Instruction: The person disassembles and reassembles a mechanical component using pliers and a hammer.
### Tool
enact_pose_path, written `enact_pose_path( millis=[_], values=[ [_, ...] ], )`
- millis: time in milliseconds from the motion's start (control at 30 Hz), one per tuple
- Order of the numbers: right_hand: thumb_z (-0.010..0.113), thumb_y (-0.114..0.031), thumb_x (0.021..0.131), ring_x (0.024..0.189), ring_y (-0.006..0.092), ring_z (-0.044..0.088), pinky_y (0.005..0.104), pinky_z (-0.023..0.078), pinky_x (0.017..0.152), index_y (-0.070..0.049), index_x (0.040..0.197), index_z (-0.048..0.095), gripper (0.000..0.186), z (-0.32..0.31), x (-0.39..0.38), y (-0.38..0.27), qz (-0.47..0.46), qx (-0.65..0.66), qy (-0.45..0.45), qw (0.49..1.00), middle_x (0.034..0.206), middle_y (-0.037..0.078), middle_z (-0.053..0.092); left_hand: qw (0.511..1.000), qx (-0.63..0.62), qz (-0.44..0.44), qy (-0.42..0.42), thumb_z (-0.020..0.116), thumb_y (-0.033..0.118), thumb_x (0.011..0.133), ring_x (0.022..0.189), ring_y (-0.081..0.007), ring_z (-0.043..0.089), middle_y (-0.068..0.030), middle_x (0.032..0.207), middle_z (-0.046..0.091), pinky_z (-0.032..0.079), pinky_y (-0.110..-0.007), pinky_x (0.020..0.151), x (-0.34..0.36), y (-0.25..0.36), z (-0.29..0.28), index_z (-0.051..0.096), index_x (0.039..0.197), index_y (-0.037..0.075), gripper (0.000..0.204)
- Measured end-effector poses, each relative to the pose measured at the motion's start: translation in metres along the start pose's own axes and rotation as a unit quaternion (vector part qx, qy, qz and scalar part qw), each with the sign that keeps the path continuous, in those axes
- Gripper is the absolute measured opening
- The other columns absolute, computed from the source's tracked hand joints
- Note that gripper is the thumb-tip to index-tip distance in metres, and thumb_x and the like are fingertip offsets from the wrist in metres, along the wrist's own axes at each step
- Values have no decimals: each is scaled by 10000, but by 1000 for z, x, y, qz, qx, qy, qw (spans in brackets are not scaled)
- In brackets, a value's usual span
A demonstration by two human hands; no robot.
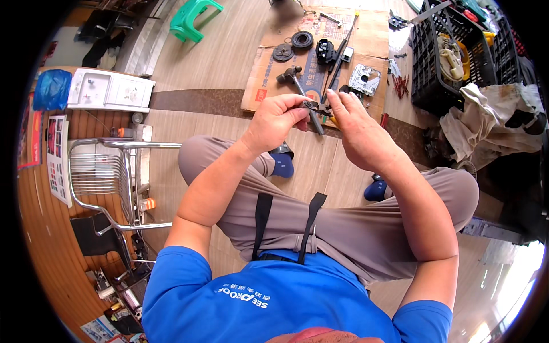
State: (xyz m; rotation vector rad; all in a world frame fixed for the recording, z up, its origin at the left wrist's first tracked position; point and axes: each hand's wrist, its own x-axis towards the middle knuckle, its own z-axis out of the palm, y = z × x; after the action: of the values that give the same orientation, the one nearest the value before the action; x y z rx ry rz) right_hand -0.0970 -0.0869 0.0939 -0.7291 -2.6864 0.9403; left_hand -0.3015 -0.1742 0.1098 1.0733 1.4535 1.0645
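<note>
Above the floor in front of my knees, my left hand (274,121) pinches a small dark part (309,105) between thumb and fingertips. My right hand (364,130) is closed round a pair of pliers (323,110), its fingers fairly straight along the tool. A bit of yellow handle shows below the fingers; the palm hides the rest. The plier jaws meet the small part, though I cannot tell whether they grip it. Beneath both hands a hammer (299,86) lies on a flattened cardboard sheet (260,74), its handle pointing toward me.
On the cardboard are a black ring (302,39), a round disc (282,52), a black housing (326,51) and a silver metal plate (365,79). Black crates (426,86) and pale cloth (477,123) stand right. A green stool (186,23) and metal chair (97,171) are left.
</note>
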Motion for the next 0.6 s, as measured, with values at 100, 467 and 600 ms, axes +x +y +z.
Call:
enact_pose_path(
  millis=[100,467,600],
  values=[
    [422,91,817,1382,453,281,452,291,1134,15,1467,239,679,4,1,2,2,6,-10,1000,1445,314,313,1000,-11,-16,-4,548,41,954,732,-91,616,-24,839,635,520,-225,683,0,0,-1,623,1099,-39,182],
    [426,86,809,1327,452,340,453,322,1105,64,1457,219,680,10,2,2,-12,-12,-19,1000,1357,321,377,998,-2,-62,7,542,35,952,698,-89,610,-22,813,634,521,-227,665,2,-7,-1,628,1077,-24,163],
    [457,73,795,1133,402,479,448,400,999,67,1452,242,691,14,2,2,-4,8,-20,1000,1144,267,478,997,49,-47,27,543,25,946,684,-80,600,-18,794,634,509,-221,647,0,-7,5,634,1072,-19,162]
  ],
)
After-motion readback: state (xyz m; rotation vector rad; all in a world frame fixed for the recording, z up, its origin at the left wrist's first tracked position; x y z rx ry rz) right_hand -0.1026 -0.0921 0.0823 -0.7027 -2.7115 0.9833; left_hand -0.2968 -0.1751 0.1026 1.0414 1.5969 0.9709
